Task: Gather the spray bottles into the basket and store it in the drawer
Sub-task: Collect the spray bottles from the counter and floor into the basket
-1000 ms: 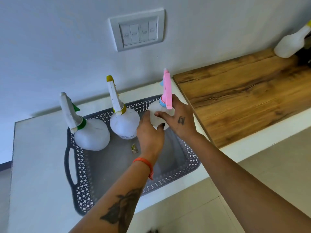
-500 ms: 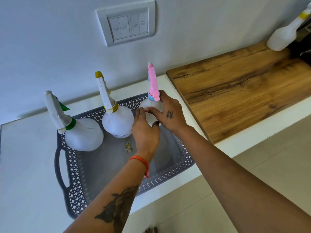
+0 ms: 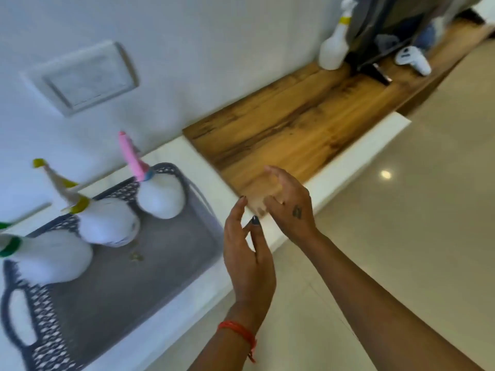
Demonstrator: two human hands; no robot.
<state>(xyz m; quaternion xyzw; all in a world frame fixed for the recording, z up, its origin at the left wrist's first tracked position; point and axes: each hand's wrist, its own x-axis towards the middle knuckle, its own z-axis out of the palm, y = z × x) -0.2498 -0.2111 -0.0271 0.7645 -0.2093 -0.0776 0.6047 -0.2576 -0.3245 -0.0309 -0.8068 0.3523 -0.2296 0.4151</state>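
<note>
- Both hands, left (image 3: 247,253) and right (image 3: 290,207), hang empty right of the basket (image 3: 166,263), fingers loosely spread.
- The far bottle (image 3: 333,49), well right of the basket, risks being forgotten or toppled by a hasty grab.

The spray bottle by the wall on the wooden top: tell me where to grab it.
Take the spray bottle by its slim neck under the yellow collar, coming from the left front; it stands upright, wall behind, a dark stand close on its right. Wrap the fingers round.
</note>
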